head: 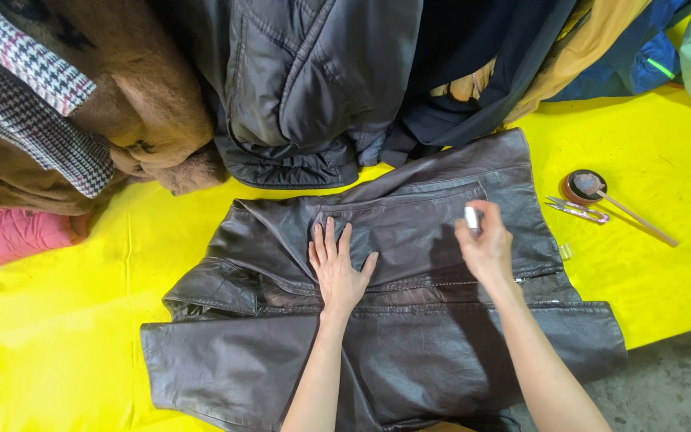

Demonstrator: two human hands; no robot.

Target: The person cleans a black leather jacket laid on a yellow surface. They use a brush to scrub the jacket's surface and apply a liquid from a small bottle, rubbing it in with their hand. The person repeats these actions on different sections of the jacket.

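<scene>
On yellow bench (665,136), my left hand (337,268) lies flat, open on leather jacket (409,320); right hand (485,244) grips small white bottle (471,218). I judge: keep leather taut, apply evenly.

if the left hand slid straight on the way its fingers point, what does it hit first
The left hand lies flat on the dark leather jacket, fingers pointing away from the person. Going on, it would probably first meet the jacket's raised seam fold, then the dark padded coat.
</scene>
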